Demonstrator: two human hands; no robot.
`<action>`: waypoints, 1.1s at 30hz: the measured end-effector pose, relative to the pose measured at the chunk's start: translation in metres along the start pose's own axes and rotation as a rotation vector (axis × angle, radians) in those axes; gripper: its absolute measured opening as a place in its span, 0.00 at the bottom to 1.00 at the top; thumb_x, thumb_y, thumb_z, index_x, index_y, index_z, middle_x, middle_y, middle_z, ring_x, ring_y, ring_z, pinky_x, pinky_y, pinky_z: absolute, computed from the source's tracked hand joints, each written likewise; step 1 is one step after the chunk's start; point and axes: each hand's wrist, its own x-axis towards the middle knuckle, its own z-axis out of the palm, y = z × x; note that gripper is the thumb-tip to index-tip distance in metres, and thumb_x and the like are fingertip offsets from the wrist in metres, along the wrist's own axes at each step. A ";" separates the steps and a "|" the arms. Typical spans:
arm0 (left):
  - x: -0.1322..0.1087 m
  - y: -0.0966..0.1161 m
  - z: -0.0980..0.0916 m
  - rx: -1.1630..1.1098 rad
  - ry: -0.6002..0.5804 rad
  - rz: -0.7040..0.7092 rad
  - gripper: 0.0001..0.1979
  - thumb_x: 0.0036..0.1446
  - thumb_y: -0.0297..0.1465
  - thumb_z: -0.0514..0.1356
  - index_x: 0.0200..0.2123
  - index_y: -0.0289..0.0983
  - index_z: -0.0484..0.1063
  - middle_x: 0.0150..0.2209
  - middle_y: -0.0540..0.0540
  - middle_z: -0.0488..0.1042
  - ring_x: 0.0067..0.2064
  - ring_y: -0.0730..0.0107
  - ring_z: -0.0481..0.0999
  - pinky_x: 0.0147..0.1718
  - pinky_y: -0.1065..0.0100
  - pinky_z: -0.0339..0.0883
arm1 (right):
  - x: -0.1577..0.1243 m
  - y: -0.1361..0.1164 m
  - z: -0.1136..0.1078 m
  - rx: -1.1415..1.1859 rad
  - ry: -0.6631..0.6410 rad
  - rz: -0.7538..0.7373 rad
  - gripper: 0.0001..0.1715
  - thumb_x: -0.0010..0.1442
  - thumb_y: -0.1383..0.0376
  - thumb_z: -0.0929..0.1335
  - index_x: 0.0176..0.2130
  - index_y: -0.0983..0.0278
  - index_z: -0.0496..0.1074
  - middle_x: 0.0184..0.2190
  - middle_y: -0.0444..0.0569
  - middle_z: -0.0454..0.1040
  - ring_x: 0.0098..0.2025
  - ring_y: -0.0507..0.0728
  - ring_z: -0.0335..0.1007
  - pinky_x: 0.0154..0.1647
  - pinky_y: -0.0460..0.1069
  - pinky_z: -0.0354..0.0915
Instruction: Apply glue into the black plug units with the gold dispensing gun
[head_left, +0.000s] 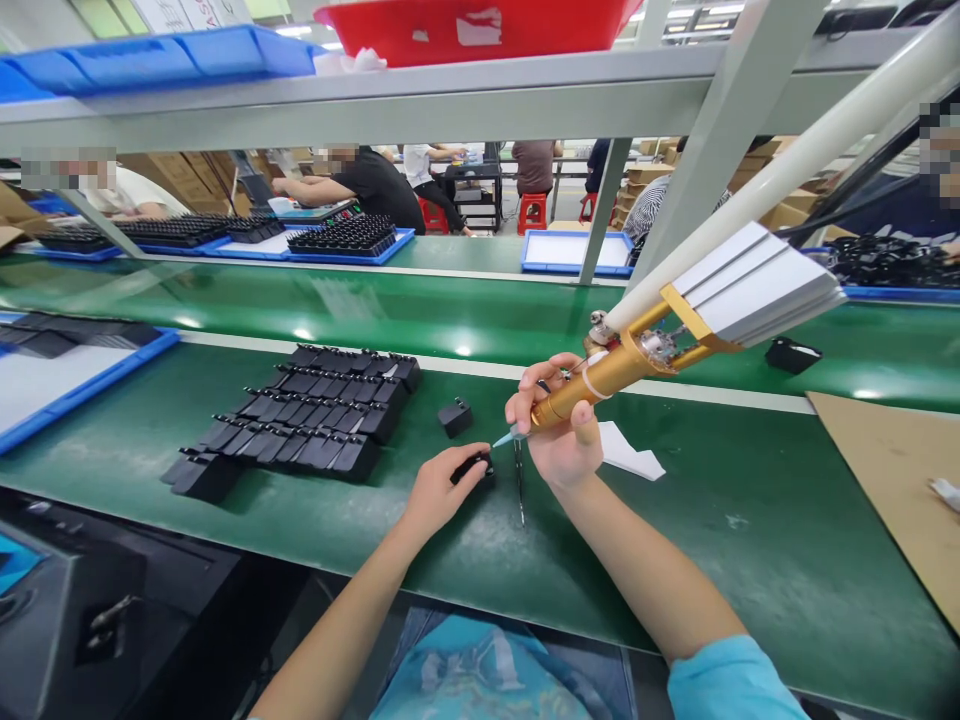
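Small black part lying on the green tabletop, near the middle of the view, pinned under the left hand. The fingers of that hand are curled down over the part and grip it from its left side.

The right hand is just beside it. Its fingers are wrapped tightly round a gold tool that hangs from a white arm overhead. The tool's pale blue tip points down and left, ending just above the part. Whether the tip touches the part cannot be told.

Left of the hands, many similar black parts lie packed in overlapping rows. One loose black part sits alone between the rows and the hands. A thin dark pin-like tool lies on the tabletop below the tip, and a white slip of paper lies to the right.

As a judgement, the work is at one piece out of many. Nothing shows which parts in the rows are already treated. Other people sit at benches across the line.
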 end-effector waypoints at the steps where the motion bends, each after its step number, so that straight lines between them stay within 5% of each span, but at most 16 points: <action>1: -0.003 0.000 0.000 0.061 0.013 0.065 0.15 0.63 0.39 0.57 0.49 0.42 0.74 0.46 0.48 0.80 0.46 0.64 0.79 0.48 0.63 0.71 | 0.000 0.000 0.000 0.009 -0.008 -0.007 0.21 0.56 0.50 0.67 0.45 0.56 0.64 0.34 0.41 0.71 0.19 0.47 0.64 0.25 0.50 0.66; 5: -0.006 0.000 0.005 0.159 0.049 0.189 0.12 0.62 0.36 0.58 0.47 0.41 0.74 0.45 0.47 0.79 0.46 0.65 0.79 0.48 0.63 0.71 | 0.000 0.001 -0.001 0.023 -0.010 -0.013 0.20 0.56 0.50 0.67 0.46 0.56 0.65 0.34 0.41 0.71 0.19 0.46 0.64 0.26 0.49 0.66; 14: -0.006 -0.001 0.022 0.116 0.100 0.087 0.10 0.64 0.35 0.54 0.44 0.39 0.72 0.43 0.46 0.78 0.44 0.66 0.77 0.45 0.66 0.70 | 0.000 0.001 -0.002 0.013 -0.007 -0.007 0.20 0.57 0.51 0.67 0.46 0.56 0.63 0.34 0.41 0.71 0.19 0.46 0.63 0.26 0.49 0.66; 21: -0.009 -0.001 0.022 0.709 -0.049 0.136 0.19 0.62 0.41 0.57 0.54 0.41 0.69 0.36 0.46 0.74 0.37 0.61 0.75 0.30 0.67 0.65 | 0.000 0.002 -0.002 0.050 -0.027 -0.011 0.19 0.58 0.53 0.67 0.47 0.56 0.64 0.34 0.41 0.71 0.20 0.46 0.64 0.26 0.48 0.66; 26: -0.006 0.002 0.015 0.817 -0.134 0.255 0.17 0.65 0.38 0.54 0.53 0.38 0.69 0.36 0.45 0.73 0.36 0.63 0.74 0.33 0.64 0.64 | 0.000 0.002 -0.002 0.056 -0.013 0.000 0.19 0.57 0.53 0.67 0.46 0.56 0.64 0.34 0.41 0.71 0.19 0.46 0.64 0.26 0.48 0.65; 30: 0.003 -0.003 0.012 0.870 -0.025 0.309 0.19 0.65 0.40 0.52 0.54 0.38 0.69 0.37 0.42 0.73 0.41 0.57 0.72 0.39 0.58 0.64 | 0.001 0.001 -0.003 0.074 0.001 0.008 0.19 0.57 0.53 0.68 0.46 0.57 0.65 0.34 0.41 0.72 0.19 0.46 0.64 0.26 0.48 0.65; 33: 0.021 -0.015 0.006 0.890 0.178 0.300 0.18 0.63 0.39 0.55 0.53 0.39 0.71 0.48 0.36 0.71 0.52 0.49 0.69 0.49 0.52 0.63 | 0.002 0.002 -0.003 0.090 0.006 -0.001 0.18 0.58 0.55 0.68 0.46 0.57 0.65 0.34 0.42 0.72 0.20 0.46 0.64 0.27 0.48 0.65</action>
